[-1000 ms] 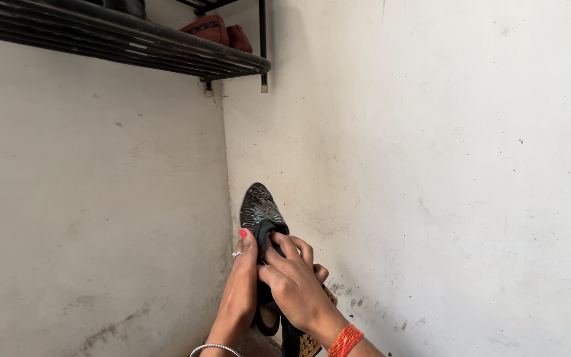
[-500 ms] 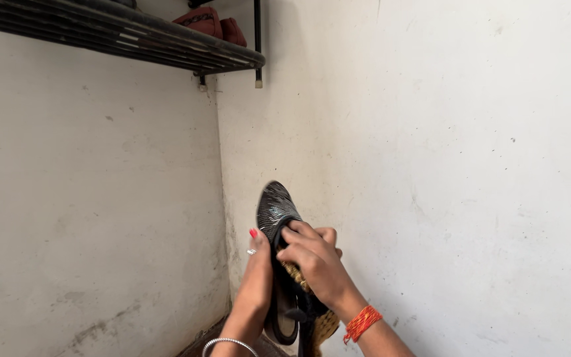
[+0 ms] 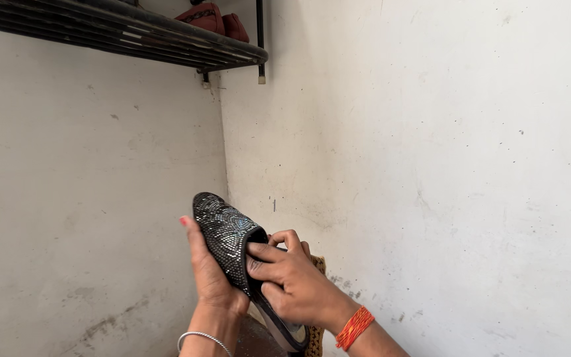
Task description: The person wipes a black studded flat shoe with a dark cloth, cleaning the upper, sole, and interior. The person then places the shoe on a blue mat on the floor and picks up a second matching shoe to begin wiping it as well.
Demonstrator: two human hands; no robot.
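A black slip-on shoe (image 3: 223,228) studded with small shiny stones points up and to the left in front of a wall corner. My left hand (image 3: 207,271) holds it from below and behind, thumb along its left side. My right hand (image 3: 291,281) presses on the shoe's opening, fingers on the black rim, with a yellowish cloth (image 3: 316,266) showing behind the fingers. A silver bangle is on my left wrist and an orange thread band on my right wrist.
A dark metal slatted shelf (image 3: 133,30) hangs high on the left wall, with reddish-brown shoes (image 3: 209,16) on it. Stained white walls meet in a corner (image 3: 223,145) just behind the shoe.
The shoe has tilted from nearly upright to leaning left, toe now lower and further left. My left hand shifted under it and my right hand slid onto the opening's rim.
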